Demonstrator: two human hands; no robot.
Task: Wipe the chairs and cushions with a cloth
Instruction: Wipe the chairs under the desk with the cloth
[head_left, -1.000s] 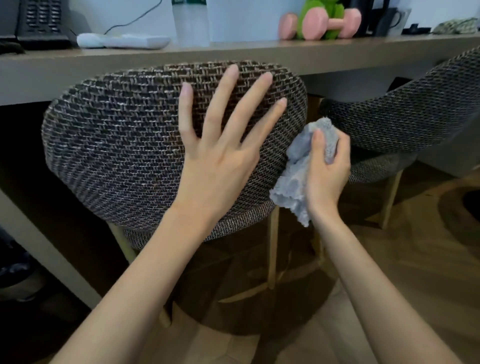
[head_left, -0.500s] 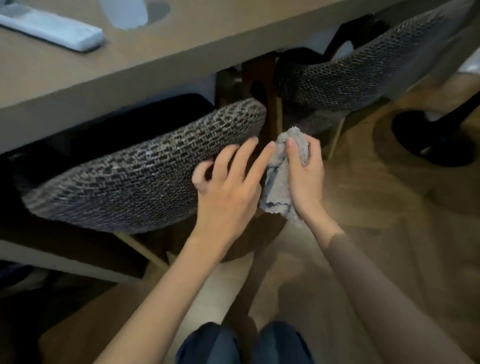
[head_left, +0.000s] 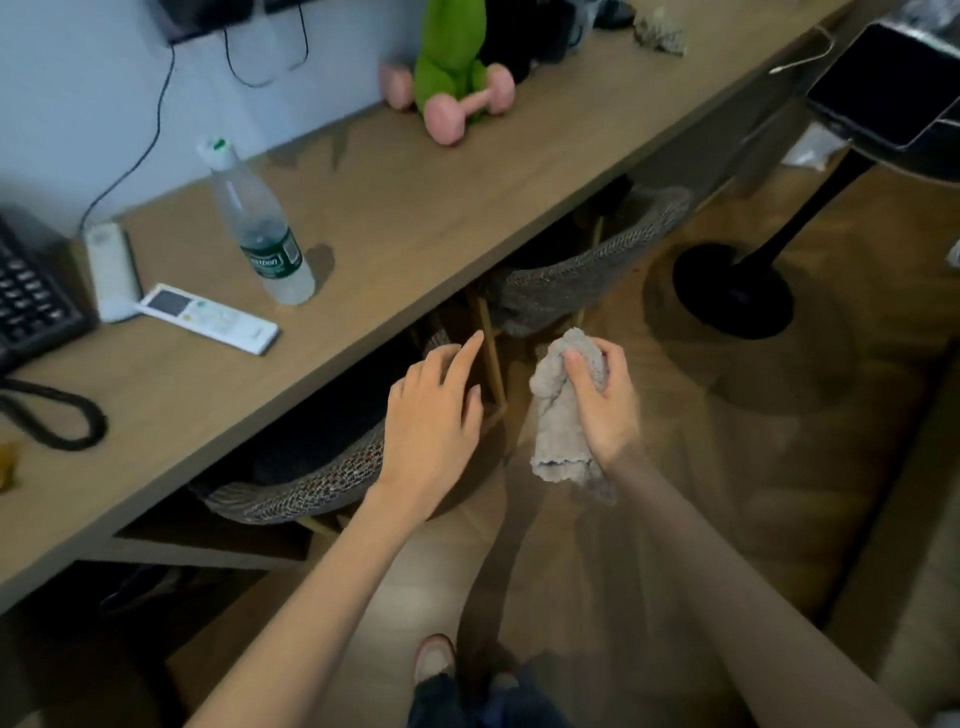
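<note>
Two woven grey chairs are pushed under a long wooden desk (head_left: 415, 218). The near chair (head_left: 311, 483) shows only the top of its backrest below the desk edge. The far chair (head_left: 587, 275) sits further right. My left hand (head_left: 436, 415) hovers over the near chair's right end with its fingers loosely spread, holding nothing. To its right my right hand (head_left: 602, 405) grips a bunched grey cloth (head_left: 561, 421), whose loose end hangs down over the floor, apart from both chairs.
On the desk stand a plastic bottle (head_left: 260, 228), two white remotes (head_left: 208, 317), a black telephone (head_left: 26, 306), pink dumbbells (head_left: 462, 111) and a green toy (head_left: 452, 47). A black round-based stand (head_left: 732, 291) rises at the right. My shoe (head_left: 434, 657) is on the wooden floor.
The view has risen from close behind the backrest to above the desk. My left hand has come off the backrest. The right hand still holds the cloth, now away from the chair.
</note>
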